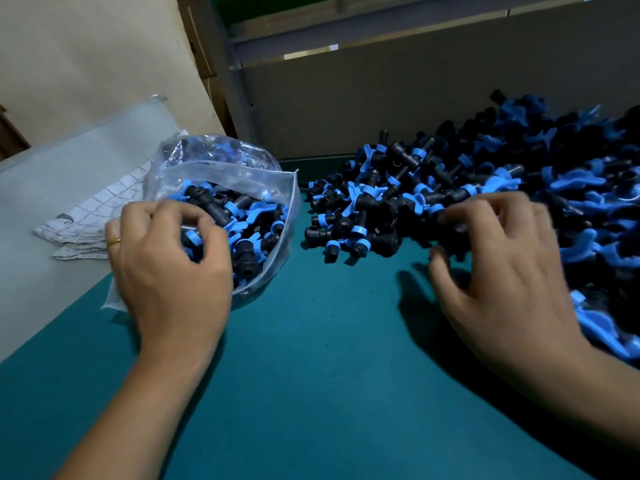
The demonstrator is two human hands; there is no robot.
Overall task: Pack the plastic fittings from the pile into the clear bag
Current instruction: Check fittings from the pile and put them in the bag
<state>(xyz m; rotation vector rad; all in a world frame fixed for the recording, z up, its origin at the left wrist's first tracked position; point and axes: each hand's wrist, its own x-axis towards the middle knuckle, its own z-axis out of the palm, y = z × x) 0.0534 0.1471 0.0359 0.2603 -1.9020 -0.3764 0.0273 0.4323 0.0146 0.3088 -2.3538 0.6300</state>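
A big pile of black and blue plastic fittings point(485, 188) covers the right side of the green table point(311, 358). On the left stands the clear bag point(273, 188), its mouth open and partly filled with the same fittings. My left hand point(166, 268) hovers over the near rim of the bag, and its curled fingers hold a few fittings point(192, 237) above the opening. At the pile's near edge, my right hand point(502, 268) is blurred. Its fingers and thumb curl around fittings there.
A folded patterned cloth point(86, 220) lies left of the bag on a grey sheet point(69, 161). Cardboard walls point(415, 91) close off the back of the table. A few loose fittings point(332, 237) lie between the bag and the pile.
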